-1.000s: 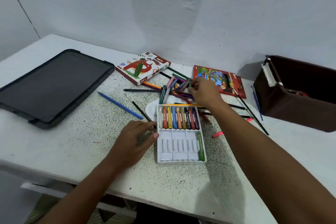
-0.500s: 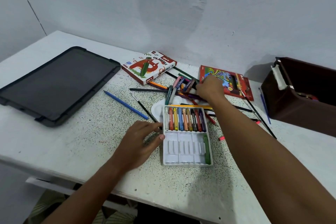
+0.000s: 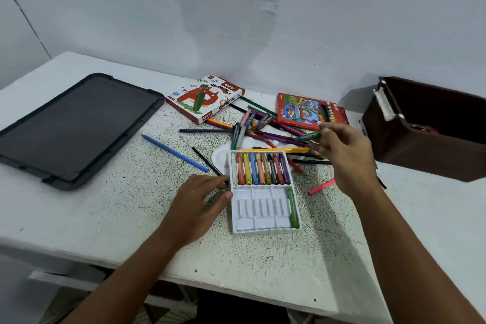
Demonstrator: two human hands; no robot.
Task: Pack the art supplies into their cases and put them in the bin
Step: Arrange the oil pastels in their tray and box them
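Observation:
A white plastic pastel tray (image 3: 263, 214) lies in the middle of the table, its far row filled with several oil pastels and one green pastel (image 3: 292, 208) in the near row. My left hand (image 3: 200, 205) rests beside the tray's left edge, fingers touching it. My right hand (image 3: 344, 155) hovers right of the tray and pinches a dark green pastel (image 3: 309, 136). Behind the tray lies a heap of loose pastels and colour pencils (image 3: 260, 126). The oil pastels box (image 3: 203, 98) and a red pencil box (image 3: 307, 112) sit at the back. The brown bin (image 3: 431, 147) stands at the right.
A black tablet-like case (image 3: 76, 123) lies at the left. A blue pencil (image 3: 175, 153) and a black pencil (image 3: 202, 156) lie left of the tray, a red stick (image 3: 321, 187) to its right. A white palette (image 3: 221, 158) pokes out from under the tray. The wall is close behind.
My right hand has left the heap and pulled back to the right, lifting a dark green pastel out of it. My left hand stays at the tray's left edge.

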